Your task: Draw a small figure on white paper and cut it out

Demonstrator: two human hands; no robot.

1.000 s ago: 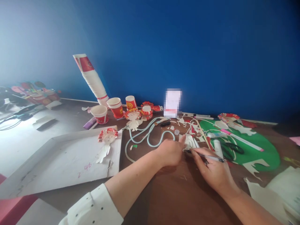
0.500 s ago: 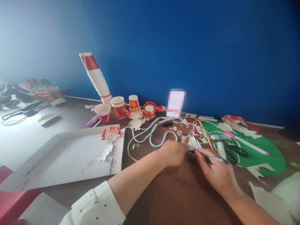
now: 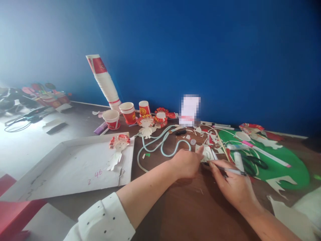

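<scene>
My left hand (image 3: pixel 187 163) rests on the table with most fingers curled. One fingertip of it presses on a small piece of white paper (image 3: pixel 207 154), which has dark drawn lines on it. My right hand (image 3: pixel 232 184) pinches a slim pen (image 3: pixel 232 170) with a pale body and dark ends. The pen's tip is low at the near edge of the paper, beside my left hand; whether it touches the paper I cannot tell. Behind the paper lie red and white paper scraps (image 3: pixel 212 138).
A green round sheet (image 3: pixel 298 167) on the right bears scissors (image 3: pixel 255 162), a glue tube (image 3: pixel 238 160) and a pink-capped marker (image 3: pixel 267 154). A pale blue cord (image 3: pixel 163 150) loops left of the paper. Paper cups (image 3: pixel 111 118), a cup stack (image 3: pixel 106 85) and a white box lid (image 3: pixel 67 167) stand further left.
The whole view has shifted slightly. Both hands keep almost the same place over the paper, and the pen has barely moved.
</scene>
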